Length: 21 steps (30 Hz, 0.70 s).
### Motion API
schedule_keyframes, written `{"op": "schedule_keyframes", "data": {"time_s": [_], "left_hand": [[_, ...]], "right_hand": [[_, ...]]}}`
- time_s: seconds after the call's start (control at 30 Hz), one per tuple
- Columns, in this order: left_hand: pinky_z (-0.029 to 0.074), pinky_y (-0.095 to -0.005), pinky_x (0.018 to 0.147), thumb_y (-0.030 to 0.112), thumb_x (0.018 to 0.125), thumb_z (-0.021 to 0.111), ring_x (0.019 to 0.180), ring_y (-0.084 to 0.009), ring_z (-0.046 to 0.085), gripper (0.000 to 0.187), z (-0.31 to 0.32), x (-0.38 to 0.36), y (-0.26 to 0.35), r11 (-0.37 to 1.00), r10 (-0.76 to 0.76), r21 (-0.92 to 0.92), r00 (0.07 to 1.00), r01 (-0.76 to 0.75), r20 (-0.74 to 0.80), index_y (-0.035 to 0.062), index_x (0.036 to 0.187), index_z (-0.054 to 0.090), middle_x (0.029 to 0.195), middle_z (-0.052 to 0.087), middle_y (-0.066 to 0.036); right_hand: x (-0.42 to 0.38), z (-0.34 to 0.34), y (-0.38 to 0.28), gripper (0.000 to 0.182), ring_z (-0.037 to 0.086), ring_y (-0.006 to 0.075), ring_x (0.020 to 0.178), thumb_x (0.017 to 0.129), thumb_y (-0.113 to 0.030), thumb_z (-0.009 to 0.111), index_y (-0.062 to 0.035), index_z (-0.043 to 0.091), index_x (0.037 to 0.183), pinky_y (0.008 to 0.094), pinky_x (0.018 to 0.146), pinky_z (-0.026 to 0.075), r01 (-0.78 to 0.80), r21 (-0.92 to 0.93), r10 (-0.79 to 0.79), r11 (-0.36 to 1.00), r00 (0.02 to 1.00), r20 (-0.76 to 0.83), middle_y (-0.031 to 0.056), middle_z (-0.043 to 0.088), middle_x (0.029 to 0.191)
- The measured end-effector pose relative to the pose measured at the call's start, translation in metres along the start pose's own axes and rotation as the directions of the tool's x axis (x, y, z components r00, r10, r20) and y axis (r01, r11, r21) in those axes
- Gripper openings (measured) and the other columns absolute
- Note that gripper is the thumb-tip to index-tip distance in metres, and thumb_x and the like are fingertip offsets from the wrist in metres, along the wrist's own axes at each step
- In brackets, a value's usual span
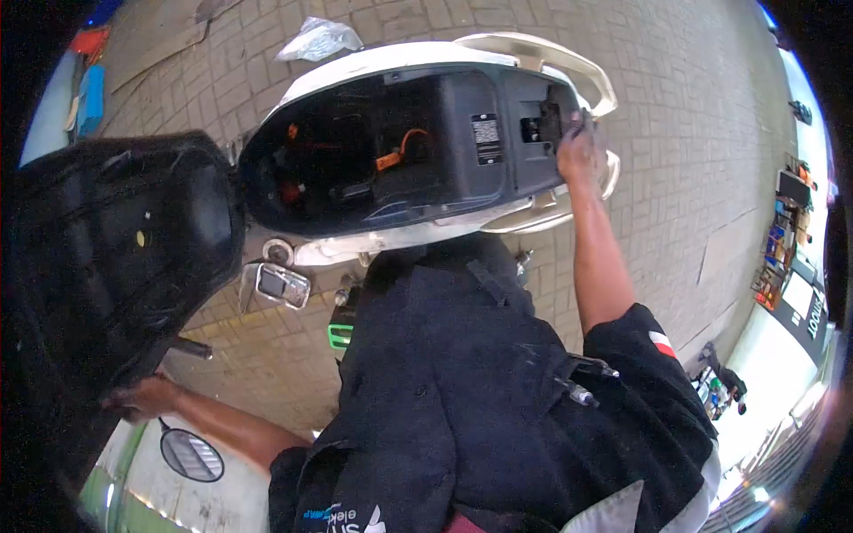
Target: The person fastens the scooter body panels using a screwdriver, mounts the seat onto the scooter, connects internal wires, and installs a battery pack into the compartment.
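From where I stand, the white scooter [391,62] spans the upper middle, its seat [115,231] tipped open at the left, baring the dark bin [355,151]. The right hand [577,153], upper right, touches the scooter's end beside the pale rail [593,75]; it's blurred, so I can't tell whether it's clenched. The left hand [142,397], lower left, is at the seat's lower edge, its grip lost in shadow. Open paving [675,169] lies right of the rail; a tray [283,284] sits just below the scooter, near the seat.
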<state>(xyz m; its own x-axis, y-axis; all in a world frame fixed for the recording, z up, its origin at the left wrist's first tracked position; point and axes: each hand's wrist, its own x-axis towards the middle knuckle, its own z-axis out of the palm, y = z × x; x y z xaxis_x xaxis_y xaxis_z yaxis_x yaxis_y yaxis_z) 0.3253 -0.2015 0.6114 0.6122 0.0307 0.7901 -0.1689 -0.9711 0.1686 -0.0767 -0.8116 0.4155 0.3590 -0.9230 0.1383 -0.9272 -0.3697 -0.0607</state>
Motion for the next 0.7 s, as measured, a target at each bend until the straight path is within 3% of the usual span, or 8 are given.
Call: {"op": "schedule_keyframes", "data": {"time_s": [0.13,0.2,0.23,0.33,0.43,0.5,0.6,0.7], "left_hand": [[0.049,-0.046,0.062,0.023,0.087,0.058,0.078,-0.0446,0.059,0.054,-0.005,0.008,-0.003,0.943,0.212,0.25,0.976,-0.218,0.051,-0.0127,0.123,0.04,0.102,0.056,-0.029],[0.05,-0.0465,0.066,0.022,0.086,0.059,0.084,-0.0471,0.059,0.059,-0.004,0.012,0.027,0.99,-0.132,-0.03,0.988,0.135,0.081,-0.0148,0.126,0.037,0.111,0.052,-0.033],[0.048,-0.0483,0.065,0.025,0.087,0.055,0.079,-0.0459,0.058,0.049,-0.001,0.014,0.015,0.979,0.161,0.125,0.987,-0.16,0.005,-0.0116,0.117,0.044,0.102,0.057,-0.03],[0.046,-0.0501,0.059,0.024,0.087,0.054,0.071,-0.0445,0.058,0.039,0.007,0.007,0.001,1.0,0.004,-0.014,0.998,-0.005,-0.056,-0.0096,0.107,0.05,0.087,0.063,-0.026],[0.046,-0.0496,0.058,0.026,0.085,0.059,0.069,-0.0422,0.06,0.046,0.018,0.02,0.022,0.964,0.262,-0.024,0.96,-0.265,-0.099,-0.0112,0.11,0.048,0.084,0.064,-0.025],[0.044,-0.0428,0.058,0.037,0.095,0.05,0.064,-0.0246,0.055,0.055,0.011,0.024,0.05,0.932,-0.213,-0.31,0.976,0.187,-0.053,-0.0157,0.084,0.056,0.076,0.064,-0.022],[0.043,-0.0397,0.055,0.039,0.094,0.052,0.06,-0.0194,0.051,0.056,-0.005,0.018,0.052,0.955,-0.212,-0.237,0.97,0.18,-0.116,-0.0148,0.077,0.057,0.068,0.062,-0.016],[0.044,-0.0404,0.056,0.038,0.093,0.054,0.061,-0.0211,0.053,0.055,0.013,0.024,-0.006,0.994,0.084,-0.049,0.971,-0.097,-0.222,-0.0157,0.08,0.056,0.071,0.063,-0.018]], "right_hand": [[-0.016,-0.033,-0.032,0.047,0.055,0.0391,0.107,0.094,-0.037,0.043,-0.0085,0.049,0.131,0.0464,0.088,0.044,-0.072,-0.083,0.066,0.994,0.995,-0.074,0.0214,0.056,0.118],[-0.043,-0.053,-0.061,0.048,0.054,0.0335,0.111,0.09,-0.043,0.049,-0.0101,0.054,0.125,0.0457,0.091,0.042,0.362,0.32,-0.378,0.876,0.926,-0.014,0.0178,0.059,0.115],[-0.059,-0.053,-0.071,0.049,0.053,0.0306,0.112,0.088,-0.046,0.052,-0.011,0.057,0.122,0.0455,0.094,0.041,0.513,0.469,-0.586,0.718,0.81,0.011,0.016,0.06,0.113],[-0.108,-0.035,-0.114,0.051,0.051,0.0272,0.114,0.083,-0.054,0.053,-0.0108,0.063,0.108,0.0495,0.11,0.022,0.767,0.439,-0.869,0.467,0.491,0.066,0.0096,0.063,0.105],[-0.115,-0.023,-0.117,0.048,0.053,0.026,0.112,0.084,-0.056,0.05,-0.0127,0.065,0.099,0.0508,0.112,0.016,0.825,0.328,-0.879,0.459,0.367,0.305,0.0092,0.065,0.103],[-0.12,-0.017,-0.112,0.046,0.054,0.0253,0.112,0.085,-0.055,0.05,-0.0134,0.065,0.097,0.051,0.112,0.016,0.822,0.324,-0.872,0.468,0.37,0.319,0.0084,0.065,0.102],[-0.126,-0.021,-0.119,0.043,0.056,0.0229,0.106,0.085,-0.053,0.051,-0.014,0.066,0.093,0.0511,0.113,0.014,0.829,0.24,-0.845,0.505,0.418,0.333,0.0062,0.065,0.097],[-0.121,-0.016,-0.12,0.047,0.057,0.0178,0.105,0.08,-0.057,0.054,-0.0143,0.068,0.095,0.0483,0.113,0.016,0.836,0.253,-0.846,0.487,0.38,0.375,0.0041,0.067,0.091]]}}
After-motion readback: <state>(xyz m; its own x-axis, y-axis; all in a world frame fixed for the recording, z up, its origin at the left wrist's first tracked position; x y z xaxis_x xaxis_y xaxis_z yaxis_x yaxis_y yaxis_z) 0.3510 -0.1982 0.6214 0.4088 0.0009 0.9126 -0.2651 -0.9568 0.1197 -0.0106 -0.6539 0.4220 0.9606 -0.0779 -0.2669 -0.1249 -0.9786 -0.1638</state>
